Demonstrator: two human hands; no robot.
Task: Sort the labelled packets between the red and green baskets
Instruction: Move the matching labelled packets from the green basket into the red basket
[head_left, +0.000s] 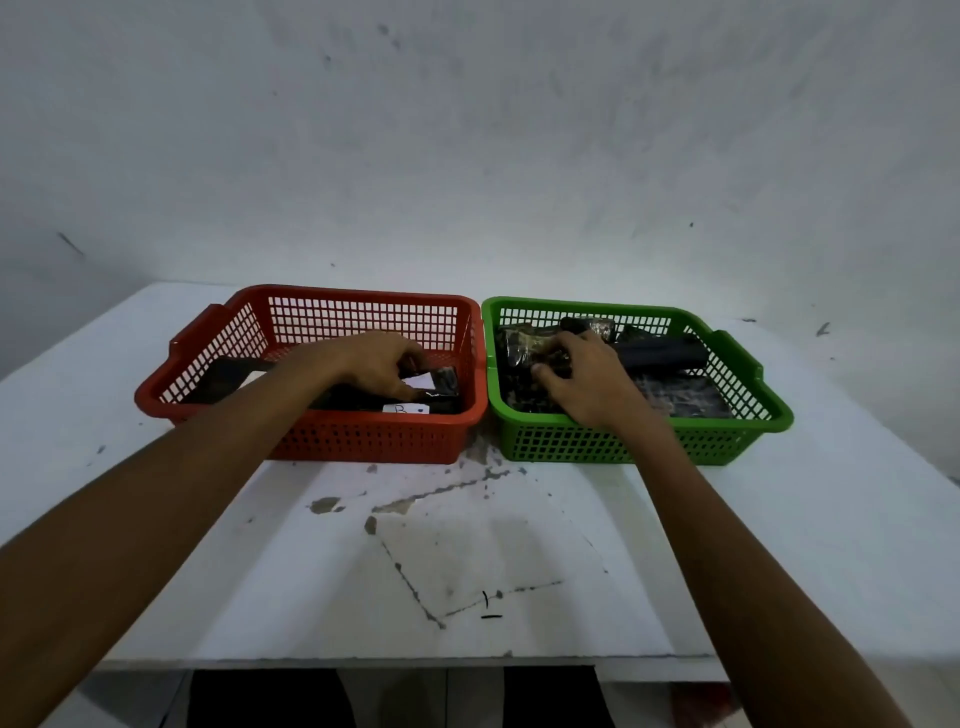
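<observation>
Surface: we face a white surface (519, 545) with chipped paint, below a scuffed wall (467, 156).
Hidden: our hands cover most labels; only one front label (406, 409) reads B.
Red basket (363, 439): holds dark packets (218, 382); our left hand (374, 364) grips a labelled packet (441, 382) inside.
Green basket (571, 441): touching the red one, with heaped packets (675, 400); our right hand (587, 379) is bent over them, grip unclear.
</observation>
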